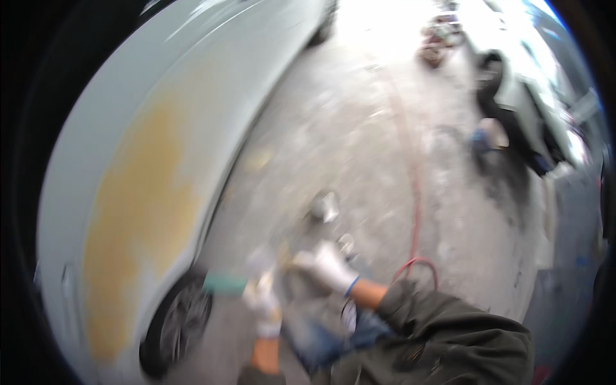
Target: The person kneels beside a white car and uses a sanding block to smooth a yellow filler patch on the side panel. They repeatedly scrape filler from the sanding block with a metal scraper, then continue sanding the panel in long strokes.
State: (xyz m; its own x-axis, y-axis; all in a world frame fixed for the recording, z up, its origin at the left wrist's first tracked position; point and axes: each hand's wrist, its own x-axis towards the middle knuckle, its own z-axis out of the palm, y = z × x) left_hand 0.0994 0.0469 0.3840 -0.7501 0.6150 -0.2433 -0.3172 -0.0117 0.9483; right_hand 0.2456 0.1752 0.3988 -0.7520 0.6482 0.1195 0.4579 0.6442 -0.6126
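My left hand (262,300), in a white glove, is closed on a flat green block-like tool (226,283) that sticks out toward the car's wheel. Just to the right is my right hand (328,264), in a white glove with a blue cuff. Its fingers point left beside a small yellowish patch; motion smears them, so whether they hold anything is unclear. A grey car body panel (218,83) fills the left side, with a broad yellow-tan patch (138,199) on it. Both hands are apart from the panel.
A silvery can (325,205) stands on the concrete floor (333,135) beyond my right hand. A red hose (417,199) runs along the floor and loops near my right sleeve. The car wheel (183,321) is at lower left. Another vehicle (520,83) stands at upper right.
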